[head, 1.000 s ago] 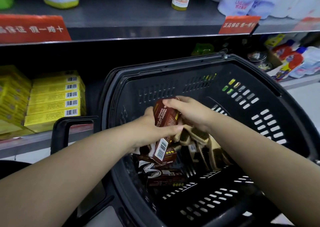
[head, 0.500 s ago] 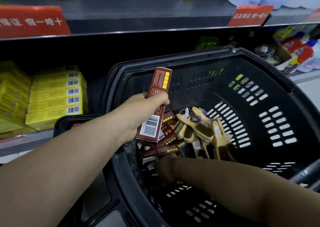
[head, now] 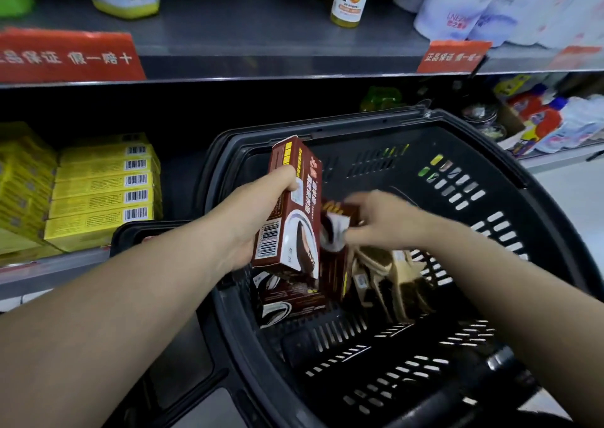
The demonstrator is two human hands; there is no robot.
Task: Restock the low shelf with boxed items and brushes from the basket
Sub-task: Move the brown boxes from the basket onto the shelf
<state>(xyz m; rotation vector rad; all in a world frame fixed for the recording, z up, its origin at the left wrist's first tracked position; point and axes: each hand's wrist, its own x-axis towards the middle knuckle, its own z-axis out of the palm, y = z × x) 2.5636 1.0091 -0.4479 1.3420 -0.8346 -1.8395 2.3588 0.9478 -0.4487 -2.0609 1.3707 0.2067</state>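
A black plastic basket (head: 483, 172) stands in front of the low shelf (head: 49, 269). My left hand (head: 258, 212) grips a brown box (head: 294, 208) upright over the basket's left side. My right hand (head: 379, 221), blurred by motion, holds a second brown box (head: 336, 228) just to the right of the first. More brown boxes (head: 291, 300) lie in the basket beneath them. Several tan wooden brushes (head: 389, 277) lie beside those boxes, under my right wrist.
Stacked yellow boxes (head: 101, 192) fill the low shelf's left part. A dark gap lies between them and the basket. Red price tags (head: 65, 56) hang on the upper shelf edge, which carries bottles and white refill bags (head: 464, 6). Colourful pouches (head: 552, 123) sit at the right.
My right hand came up from deep in the basket holding a second brown box and brought it beside the first. My left hand turned its box, showing the front face.
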